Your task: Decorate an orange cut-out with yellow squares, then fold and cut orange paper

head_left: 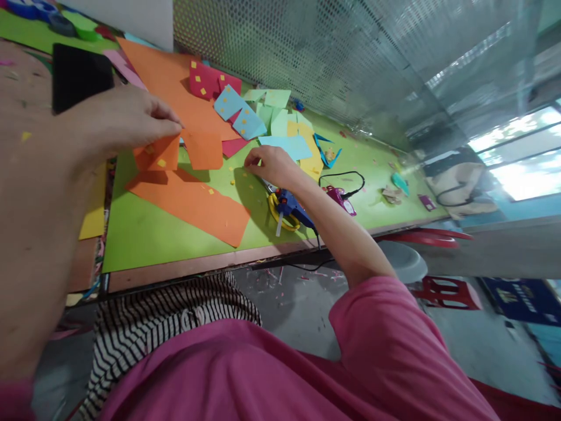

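Note:
My left hand (127,120) pinches the top edge of a small folded orange paper piece (175,153) dotted with tiny yellow squares, holding it just above the green table mat (144,228). My right hand (269,164) rests fingers-down on the mat to the right, fingertips pinched on a tiny yellow bit that I cannot make out clearly. A long orange paper strip (193,202) lies below the held piece. Under my right forearm lies a blue and yellow glue gun (287,210).
A large orange sheet (166,82), red pieces with yellow squares (205,82), blue pieces (239,111), pale green and yellow papers (280,117) cover the far mat. A black phone (79,73) lies far left. A pink device with cable (339,199) sits right. Perforated metal wall (284,47) behind.

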`<state>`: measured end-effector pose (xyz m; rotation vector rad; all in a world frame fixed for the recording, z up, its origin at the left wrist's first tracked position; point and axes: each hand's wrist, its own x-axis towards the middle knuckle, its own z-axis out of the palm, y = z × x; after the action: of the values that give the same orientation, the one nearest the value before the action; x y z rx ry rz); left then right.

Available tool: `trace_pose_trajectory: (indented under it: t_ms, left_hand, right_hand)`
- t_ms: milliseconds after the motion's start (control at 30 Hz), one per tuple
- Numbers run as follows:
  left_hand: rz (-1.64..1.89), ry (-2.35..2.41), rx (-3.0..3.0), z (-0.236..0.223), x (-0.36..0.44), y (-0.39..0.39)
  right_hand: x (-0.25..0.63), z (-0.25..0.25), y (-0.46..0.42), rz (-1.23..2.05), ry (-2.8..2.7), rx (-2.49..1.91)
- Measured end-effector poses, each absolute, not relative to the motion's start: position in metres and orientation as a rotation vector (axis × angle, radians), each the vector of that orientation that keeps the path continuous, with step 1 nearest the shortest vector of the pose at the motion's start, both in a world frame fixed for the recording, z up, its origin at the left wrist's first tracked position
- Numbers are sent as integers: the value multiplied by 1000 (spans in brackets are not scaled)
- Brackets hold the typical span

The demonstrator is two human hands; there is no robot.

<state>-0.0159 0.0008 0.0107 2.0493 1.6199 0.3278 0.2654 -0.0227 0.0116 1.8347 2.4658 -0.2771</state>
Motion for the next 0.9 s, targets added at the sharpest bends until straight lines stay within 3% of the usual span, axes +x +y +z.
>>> trace_pose_trajectory:
  t_ms: [233, 900]
  left_hand:
    - [281, 1625, 2056, 12, -15, 1]
    - [392, 1529, 2079, -2, -11, 4]
  right_hand:
    - [243, 3, -12, -502, 2574, 1705]
    - [237, 1, -8, -436, 2412, 1774]
